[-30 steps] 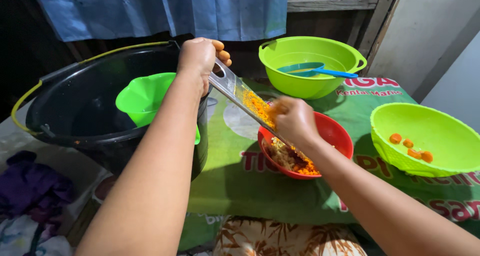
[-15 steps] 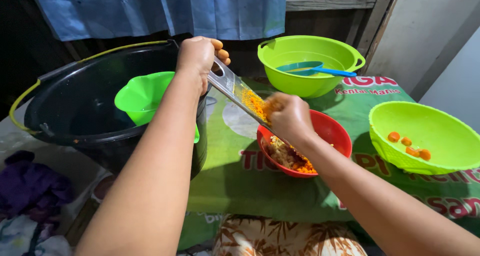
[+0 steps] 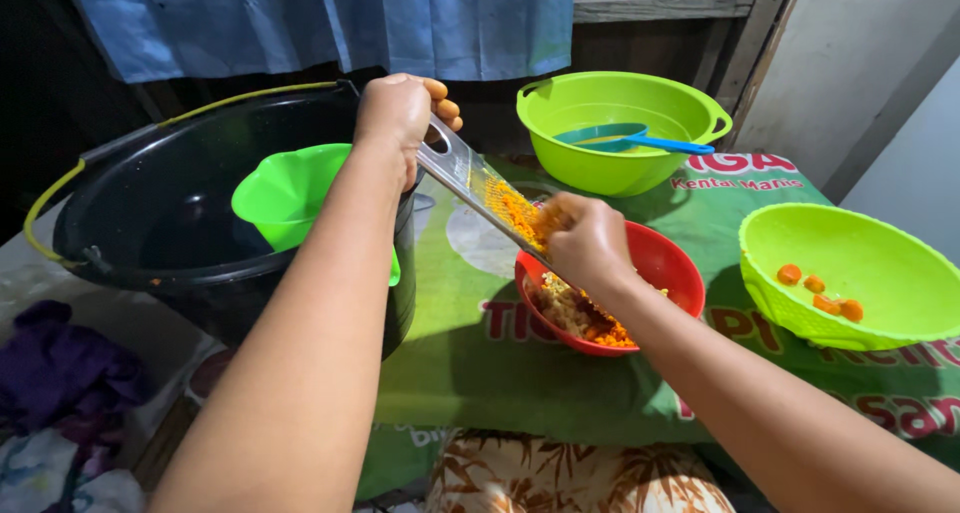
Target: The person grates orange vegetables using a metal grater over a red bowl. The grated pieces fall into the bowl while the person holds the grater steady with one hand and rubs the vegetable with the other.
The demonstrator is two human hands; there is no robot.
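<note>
While the right hand (image 3: 590, 243) pinches a carrot stub on the grater (image 3: 480, 188), fist-held by the left hand (image 3: 400, 113), fingertips risk scraping the blade.

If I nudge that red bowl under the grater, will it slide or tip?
The red bowl looks like thin plastic holding only a small heap of gratings, so probably light. It sits on a green printed sheet, so a push could slide it or ruck the sheet. The grater seems to lean into it; expect some tipping.

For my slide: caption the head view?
Left hand steadies grater; right hand rubs carrot above red bowl.
</note>
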